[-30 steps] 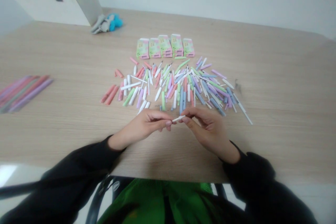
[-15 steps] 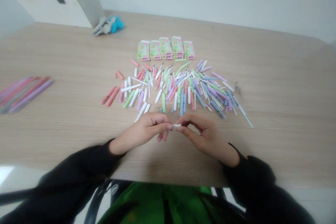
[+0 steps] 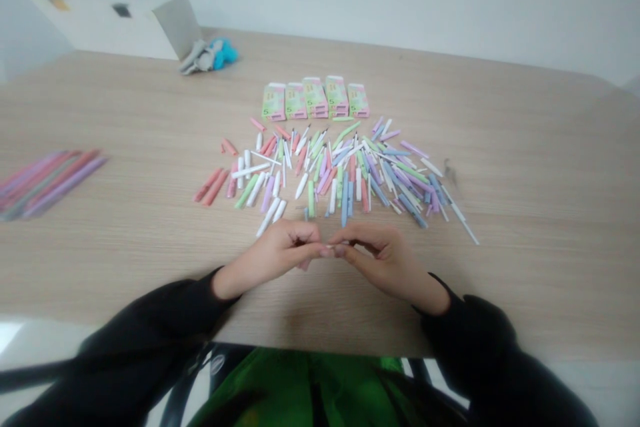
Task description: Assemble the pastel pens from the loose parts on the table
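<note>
Now a small white piece (image 3: 337, 243) is being pinched by the fingertips of the left hand (image 3: 273, 253) and the right hand (image 3: 395, 263), above the near part of the table (image 3: 525, 180). The gap between the fingertips is being narrowed compared with a moment ago, so the piece is being mostly covered; whether anything is being joined cannot be told. Beyond, loose pastel pen parts (image 3: 345, 199) are being spread mid-table. Small cartons (image 3: 273, 102) are being kept towards the far edge, and coloured sticks (image 3: 60, 180) by the left edge.
</note>
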A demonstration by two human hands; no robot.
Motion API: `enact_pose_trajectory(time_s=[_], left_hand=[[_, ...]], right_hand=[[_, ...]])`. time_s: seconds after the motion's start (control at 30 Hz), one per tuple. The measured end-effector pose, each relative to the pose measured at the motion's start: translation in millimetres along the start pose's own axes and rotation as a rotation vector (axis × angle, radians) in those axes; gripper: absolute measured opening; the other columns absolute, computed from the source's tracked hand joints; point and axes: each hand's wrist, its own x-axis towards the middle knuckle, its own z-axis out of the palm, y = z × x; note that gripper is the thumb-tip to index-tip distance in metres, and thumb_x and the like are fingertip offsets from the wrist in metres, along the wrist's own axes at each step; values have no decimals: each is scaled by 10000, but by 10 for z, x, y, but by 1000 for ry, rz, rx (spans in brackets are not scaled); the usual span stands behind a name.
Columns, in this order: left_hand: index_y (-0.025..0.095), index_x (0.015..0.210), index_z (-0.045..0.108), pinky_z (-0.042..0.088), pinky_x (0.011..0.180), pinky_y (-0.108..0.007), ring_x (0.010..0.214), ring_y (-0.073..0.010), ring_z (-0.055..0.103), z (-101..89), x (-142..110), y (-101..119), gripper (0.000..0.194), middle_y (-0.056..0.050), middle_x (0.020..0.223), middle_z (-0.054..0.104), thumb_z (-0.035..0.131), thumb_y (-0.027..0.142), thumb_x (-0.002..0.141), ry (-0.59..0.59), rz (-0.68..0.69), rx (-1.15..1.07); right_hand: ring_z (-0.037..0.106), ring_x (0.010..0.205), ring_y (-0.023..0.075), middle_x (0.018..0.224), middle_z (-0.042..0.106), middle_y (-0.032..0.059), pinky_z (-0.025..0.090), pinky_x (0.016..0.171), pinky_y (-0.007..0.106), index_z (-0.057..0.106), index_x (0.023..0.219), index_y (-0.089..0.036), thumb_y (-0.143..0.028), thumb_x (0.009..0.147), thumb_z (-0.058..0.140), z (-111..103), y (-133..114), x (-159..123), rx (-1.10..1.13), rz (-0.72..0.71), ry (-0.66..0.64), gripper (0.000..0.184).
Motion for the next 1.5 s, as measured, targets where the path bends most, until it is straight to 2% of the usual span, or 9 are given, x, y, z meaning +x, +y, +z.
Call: enact_pose_trajectory(time_s=[0.17,0.33,0.5,0.7,0.87,0.97,1.03,1.2,1.5], left_hand=[[178,600,492,338,568,-246,533,-111,453,-59,145,4,450,27,535,481,436,421,975,232,40,334],[179,839,624,352,604,-277,654,-167,585,73,447,22,231,-28,731,664,491,322,963,351,-22,769],[170,1045,626,410,629,-309,827,-248,691,261,646,-1,237,-100,962,733,510,355,954,397,-143,1085],[112,1097,618,440,641,-325,873,-291,714,307,740,-35,304,-166,997,737,460,335,964,405,-239,1194],[90,1036,629,441,653,-326,858,-285,711,314,745,53,308,-199,1001,730,377,258,981,430,-274,1227],[110,1075,635,434,655,-327,860,-287,701,238,640,173,334,-193,1029,728,365,288,992,522,-265,1217],[136,1094,653,438,671,-324,848,-273,689,149,525,276,327,-165,1032,734,407,321,983,570,-184,1135],[179,1064,713,462,734,-284,804,-186,656,-3,249,486,282,-61,983,755,519,352,956,229,89,766],[180,974,729,452,720,-251,843,-163,644,103,171,495,261,-33,953,749,539,359,977,64,149,510]], right_hand=[[636,685,139,762,711,27,495,672,265,729,877,-161,-122,868,624,-203,116,-64,-239,-16,-25,113],[632,649,177,716,710,59,463,646,300,707,783,-158,-43,824,574,-362,307,-142,-571,49,-167,181],[641,697,177,782,712,57,484,678,293,703,849,-166,-104,875,562,-455,295,-239,-545,-19,-39,156],[641,724,188,786,711,67,490,706,307,681,822,-165,-88,885,535,-428,302,-366,-509,-94,-54,177],[658,777,200,841,728,88,509,726,325,677,829,-165,-79,876,523,-450,306,-432,-471,-115,18,183],[644,720,171,813,724,60,503,687,300,679,834,-177,-89,873,541,-545,257,-436,-438,-108,110,169],[636,690,157,802,722,43,502,670,290,688,871,-182,-109,881,561,-643,192,-415,-413,-111,219,147],[640,715,162,803,707,19,510,702,300,710,915,-217,-184,900,619,-864,-40,-297,-432,-121,414,98],[610,667,144,776,702,14,490,654,283,713,876,-203,-156,888,600,-823,-280,-229,-485,-171,211,123]])
